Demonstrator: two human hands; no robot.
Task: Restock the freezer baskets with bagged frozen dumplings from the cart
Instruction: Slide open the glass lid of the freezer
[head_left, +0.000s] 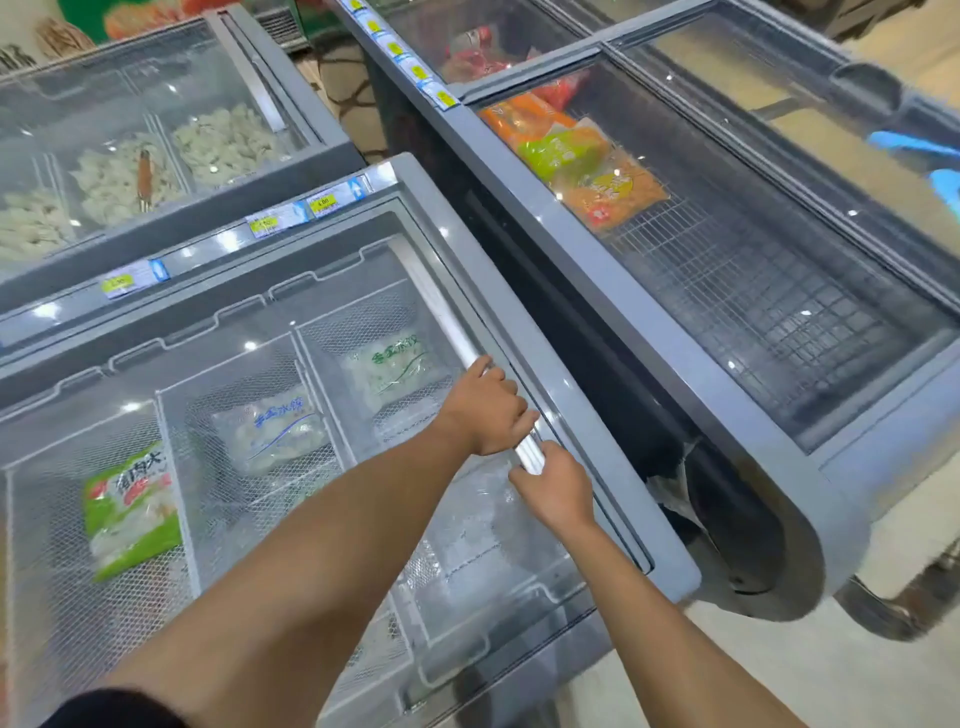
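Both my hands grip the long silver handle (447, 317) of the sliding glass lid on the chest freezer (545, 374) in front of me. My left hand (488, 410) curls over the handle higher up; my right hand (553, 491) holds it just below. Under the glass, white wire baskets (161, 426) hold bagged dumplings: a green-edged bag (130, 512) at left, a clear bag with blue writing (270, 428) in the middle, a clear bag with green writing (392, 369) at right. No cart is in view.
A second freezer (779, 291) stands to the right with orange and green bags (576, 161) over a wire basket. Behind, another freezer (156, 140) holds loose dumplings and a scoop. Price tags (283, 215) line the rim. Bare floor (753, 670) lies at lower right.
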